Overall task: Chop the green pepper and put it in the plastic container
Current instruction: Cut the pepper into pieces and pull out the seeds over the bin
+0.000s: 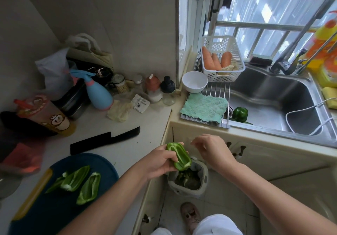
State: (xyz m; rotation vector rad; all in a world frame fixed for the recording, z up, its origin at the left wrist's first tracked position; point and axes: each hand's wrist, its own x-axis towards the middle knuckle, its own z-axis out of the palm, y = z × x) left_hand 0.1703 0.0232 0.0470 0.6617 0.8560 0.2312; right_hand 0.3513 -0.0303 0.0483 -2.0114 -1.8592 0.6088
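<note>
My left hand (160, 160) grips a green pepper half (179, 157), cut side up, above a grey waste bin (187, 179) on the floor. My right hand (212, 148) hovers just right of it, fingers loosely curled, holding nothing I can make out. Three more green pepper pieces (80, 181) lie cut side up on the dark blue cutting board (60, 211). A black knife (104, 140) rests on the counter beyond the board. A whole green pepper (239, 114) sits in the sink (273, 98). No plastic container is clearly identifiable.
A white bowl (194, 81), a white basket (223, 57) of carrots and a green cloth (205, 108) sit on the sink rack. A blue spray bottle (99, 92), jars, bags and a printed cup (43, 114) crowd the counter's back. My foot (190, 216) stands by the bin.
</note>
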